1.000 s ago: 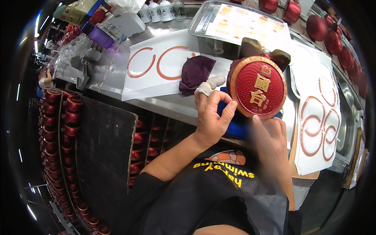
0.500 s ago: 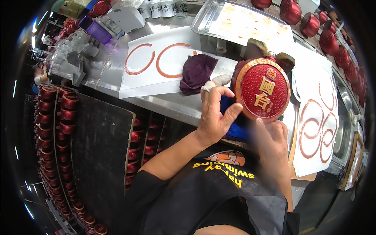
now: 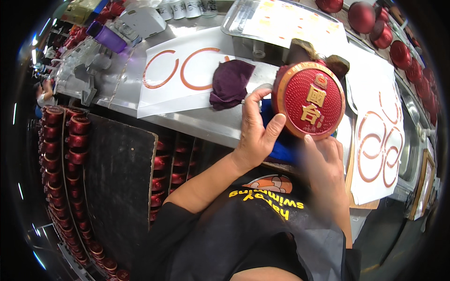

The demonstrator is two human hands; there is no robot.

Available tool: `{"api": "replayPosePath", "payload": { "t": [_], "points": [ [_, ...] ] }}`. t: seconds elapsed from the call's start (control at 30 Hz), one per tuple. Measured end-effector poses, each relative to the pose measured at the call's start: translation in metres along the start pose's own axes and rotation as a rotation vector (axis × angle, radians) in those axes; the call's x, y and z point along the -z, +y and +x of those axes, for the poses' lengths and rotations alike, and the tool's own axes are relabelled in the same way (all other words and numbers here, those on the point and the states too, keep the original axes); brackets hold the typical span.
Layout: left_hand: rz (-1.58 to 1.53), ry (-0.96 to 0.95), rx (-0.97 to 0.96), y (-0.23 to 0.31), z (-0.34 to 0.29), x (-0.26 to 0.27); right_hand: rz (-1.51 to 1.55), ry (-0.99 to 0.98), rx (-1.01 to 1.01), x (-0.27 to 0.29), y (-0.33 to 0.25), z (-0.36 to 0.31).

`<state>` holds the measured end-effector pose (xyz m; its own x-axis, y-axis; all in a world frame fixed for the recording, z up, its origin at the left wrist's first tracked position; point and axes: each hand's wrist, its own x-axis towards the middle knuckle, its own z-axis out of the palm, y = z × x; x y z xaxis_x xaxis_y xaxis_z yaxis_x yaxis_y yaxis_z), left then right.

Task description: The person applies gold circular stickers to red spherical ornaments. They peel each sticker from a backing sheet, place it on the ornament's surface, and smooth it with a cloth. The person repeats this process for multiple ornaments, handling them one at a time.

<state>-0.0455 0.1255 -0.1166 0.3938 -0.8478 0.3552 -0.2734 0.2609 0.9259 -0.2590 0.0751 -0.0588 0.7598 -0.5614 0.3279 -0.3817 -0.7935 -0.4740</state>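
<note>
Work copper-coloured rim band [image 3: 291, 127] with light, even thumb pressure; steady body from opposite side, nails off raised gold characters. Left hand [image 3: 257, 136]: grip spread wide, thumb beside lower-left rim, contact unclear. Right hand [image 3: 326, 164]: thumb at bottom rim, fingers bent; blur hides whether grip has firm hold. Red flask [image 3: 302, 96] is before you near surface [image 3: 206, 122] edge, blue cloth [image 3: 281, 150] at lower left. Round face toward you; neck points away, toward dark blocks [image 3: 337, 65], long axis leaning slightly right.

The printed sheet [image 3: 293, 19] is bleached by glare. The right hand [image 3: 328, 164] is partly blurred. Outer edges are bent.
</note>
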Motion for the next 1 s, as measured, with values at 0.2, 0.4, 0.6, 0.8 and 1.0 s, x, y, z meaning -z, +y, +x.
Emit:
{"api": "replayPosePath", "payload": {
  "t": [0.2, 0.4, 0.6, 0.8, 1.0],
  "points": [
    [0.436, -0.010, -0.171, 0.003, -0.007, -0.004, -0.055, 0.042, 0.032, -0.002, 0.006, -0.006],
    [0.330, -0.008, -0.136, 0.000, -0.005, -0.006, -0.047, 0.089, 0.007, -0.007, 0.011, -0.011],
    [0.238, -0.055, -0.006, 0.002, -0.005, -0.001, -0.023, 0.073, 0.005, -0.006, 0.011, -0.010],
    [0.680, 0.043, -0.392, 0.018, -0.027, 0.003, -0.024, 0.040, -0.003, -0.002, 0.009, -0.008],
    [0.983, -0.205, -0.400, 0.029, -0.052, -0.009, -0.019, 0.027, -0.008, -0.001, 0.009, -0.009]
  ]
}}
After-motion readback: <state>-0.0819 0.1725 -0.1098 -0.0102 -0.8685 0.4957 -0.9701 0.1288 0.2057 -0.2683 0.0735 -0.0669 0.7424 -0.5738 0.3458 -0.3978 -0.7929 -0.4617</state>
